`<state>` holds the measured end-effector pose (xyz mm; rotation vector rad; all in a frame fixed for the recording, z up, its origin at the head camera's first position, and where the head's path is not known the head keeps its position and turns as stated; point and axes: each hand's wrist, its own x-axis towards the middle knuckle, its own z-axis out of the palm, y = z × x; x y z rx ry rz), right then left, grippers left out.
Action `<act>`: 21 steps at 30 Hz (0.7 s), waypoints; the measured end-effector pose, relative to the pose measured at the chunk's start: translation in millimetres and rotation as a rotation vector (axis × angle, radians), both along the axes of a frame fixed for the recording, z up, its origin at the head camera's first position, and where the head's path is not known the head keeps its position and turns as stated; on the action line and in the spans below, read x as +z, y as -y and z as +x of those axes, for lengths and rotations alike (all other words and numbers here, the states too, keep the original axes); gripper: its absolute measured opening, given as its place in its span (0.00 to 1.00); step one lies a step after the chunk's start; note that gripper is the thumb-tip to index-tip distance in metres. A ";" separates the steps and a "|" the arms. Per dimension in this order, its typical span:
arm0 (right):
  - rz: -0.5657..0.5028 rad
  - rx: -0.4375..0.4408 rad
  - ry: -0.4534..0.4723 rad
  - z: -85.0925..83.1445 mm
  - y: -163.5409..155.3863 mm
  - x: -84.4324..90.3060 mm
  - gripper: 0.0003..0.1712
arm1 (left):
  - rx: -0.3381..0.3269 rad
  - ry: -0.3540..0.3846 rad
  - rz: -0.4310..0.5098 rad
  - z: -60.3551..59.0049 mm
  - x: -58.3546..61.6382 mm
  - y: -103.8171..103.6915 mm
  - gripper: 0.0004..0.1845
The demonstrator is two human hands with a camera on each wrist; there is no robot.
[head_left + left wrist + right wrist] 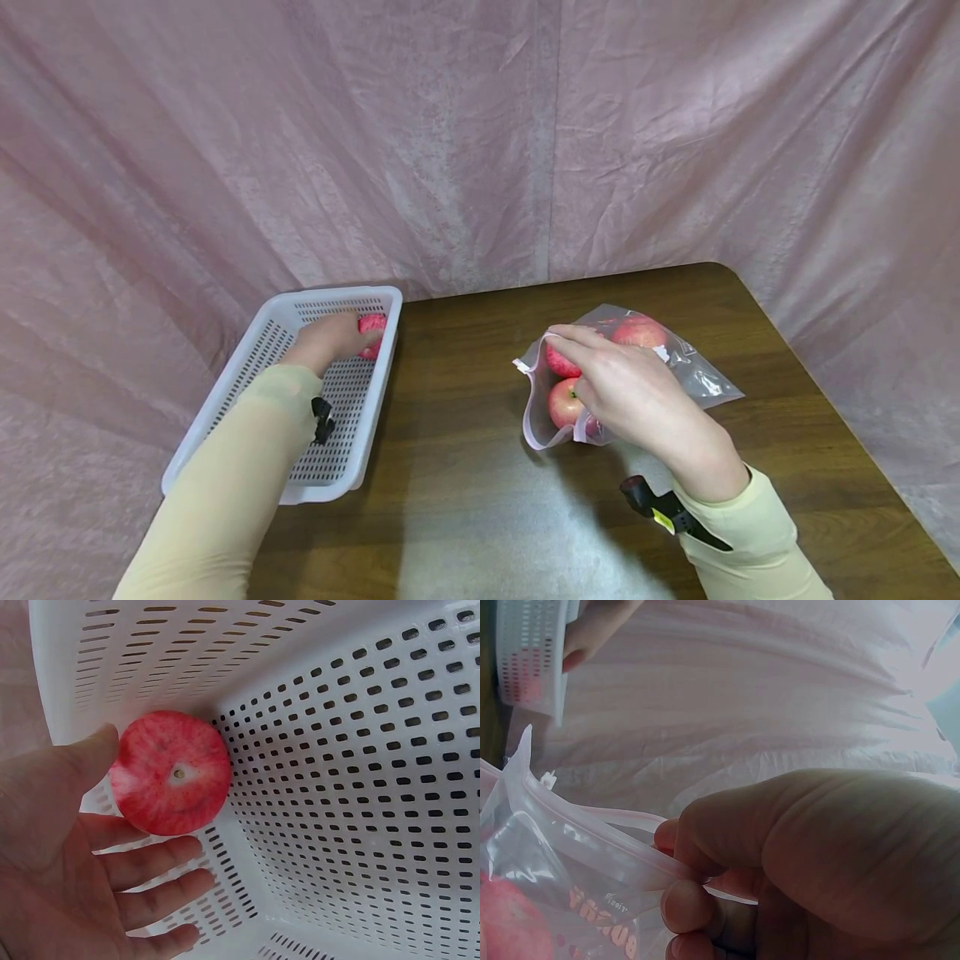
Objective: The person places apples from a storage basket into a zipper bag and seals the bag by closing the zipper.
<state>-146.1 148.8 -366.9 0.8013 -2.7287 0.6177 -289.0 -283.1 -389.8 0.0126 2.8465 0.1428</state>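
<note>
Left wrist view: left hand open, fingers straight, touching 1 red apple in white basket corner. Round, smooth, probably slippery and easy to bruise; best cupped around the middle. Right hand pinching rim of soft plastic bag, 3 apples inside, on brown table.
</note>
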 end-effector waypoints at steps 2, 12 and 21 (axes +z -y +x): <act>0.001 0.000 0.001 -0.1 0.0 -0.2 0.38 | 0.002 0.007 -0.004 -3.6 -2.2 1.8 0.30; 0.001 -0.002 0.006 0.0 -0.3 -0.7 0.38 | 0.003 0.035 0.022 -16.0 -13.2 10.8 0.39; 0.005 0.002 0.006 -0.1 0.1 0.1 0.38 | 0.005 0.011 -0.019 -33.2 -30.8 19.2 0.48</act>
